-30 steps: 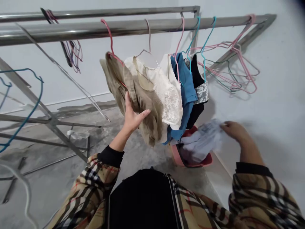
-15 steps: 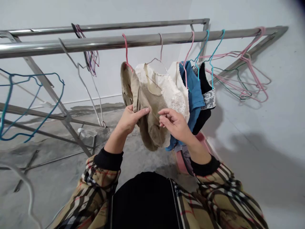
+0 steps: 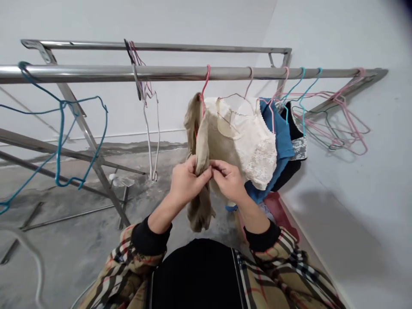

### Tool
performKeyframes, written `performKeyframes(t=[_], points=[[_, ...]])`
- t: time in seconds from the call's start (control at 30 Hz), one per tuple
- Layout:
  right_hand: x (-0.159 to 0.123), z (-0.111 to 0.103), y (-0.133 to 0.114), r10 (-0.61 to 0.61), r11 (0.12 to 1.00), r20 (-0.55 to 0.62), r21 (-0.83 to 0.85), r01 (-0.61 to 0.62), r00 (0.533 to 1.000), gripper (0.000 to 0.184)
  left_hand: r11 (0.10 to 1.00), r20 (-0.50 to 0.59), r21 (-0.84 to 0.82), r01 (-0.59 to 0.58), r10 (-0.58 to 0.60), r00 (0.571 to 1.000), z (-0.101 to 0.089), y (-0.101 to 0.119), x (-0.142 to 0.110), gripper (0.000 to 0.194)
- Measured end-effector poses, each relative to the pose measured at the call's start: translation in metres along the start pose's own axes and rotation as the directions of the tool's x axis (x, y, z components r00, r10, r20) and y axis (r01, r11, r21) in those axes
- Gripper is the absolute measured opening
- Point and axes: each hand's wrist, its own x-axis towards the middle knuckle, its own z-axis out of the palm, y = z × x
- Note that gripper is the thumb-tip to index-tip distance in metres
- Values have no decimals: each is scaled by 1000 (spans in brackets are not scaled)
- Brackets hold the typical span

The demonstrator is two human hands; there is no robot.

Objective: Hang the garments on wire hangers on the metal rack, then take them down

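A khaki garment [image 3: 202, 139] hangs folded and narrow from a red hanger [image 3: 206, 81] on the front metal rail. My left hand [image 3: 184, 181] grips it about halfway down, with the thumb laid across its front. From the other side, my right hand [image 3: 229, 181] pinches the cloth, its fingertips meeting my left thumb. What exactly those fingertips hold is partly hidden. Just right of the khaki garment is a white lace-trimmed top [image 3: 255, 137] on a pale pink hanger [image 3: 249, 83].
Blue cloth [image 3: 278, 137] and a black garment with white lace [image 3: 298, 148] hang farther right. Pink hangers [image 3: 349, 116] cluster near the wall. Teal hangers [image 3: 59, 141] and a white hanger [image 3: 148, 137] hang left. A reddish-pink basin [image 3: 280, 214] stands on the floor.
The khaki garment has been gathered from a spread shape into a narrow fold. My right hand has closed in beside my left. The view has shifted, moving the rack rightward and down in frame.
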Motion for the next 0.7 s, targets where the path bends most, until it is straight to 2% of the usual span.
performKeyframes(t=[0.07, 0.13, 0.23, 0.3, 0.33, 0.4, 0.47, 0.53, 0.6, 0.7], points=[[-1, 5, 0, 68, 984, 50, 159, -75, 996, 26, 955, -56, 271, -119, 139, 989, 2, -5, -7, 13], [-1, 9, 0, 96, 969, 84, 220, -113, 992, 31, 863, -56, 438, -252, 305, 951, 7, -11, -13, 14], [0, 17, -2, 82, 989, 20, 121, -83, 996, 29, 756, 15, 494, -430, 487, 873, 16, -20, -21, 12], [2, 22, -2, 71, 995, -40, 79, -68, 997, 27, 756, 23, 432, -491, 535, 844, 18, -25, -25, 9], [3, 24, -1, 70, 994, -65, 88, -64, 995, 26, 783, 10, 363, -505, 539, 843, 17, -26, -27, 12], [6, 27, 1, 85, 987, -89, 145, -71, 992, 26, 858, -26, 156, -490, 499, 866, 13, -30, -29, 20], [8, 30, 4, 112, 971, -95, 224, -89, 989, 26, 914, -91, -86, -395, 388, 917, 10, -35, -29, 18], [9, 34, 8, 147, 951, -102, 289, -112, 984, 28, 908, -178, -310, -282, 236, 955, 10, -41, -27, 12], [10, 38, 12, 180, 933, -126, 337, -128, 976, 32, 852, -266, -463, -245, 130, 955, 12, -47, -24, 16], [10, 36, 19, 218, 912, -201, 390, -127, 955, 37, 797, -392, -501, -336, 137, 910, 10, -51, -16, 20]])
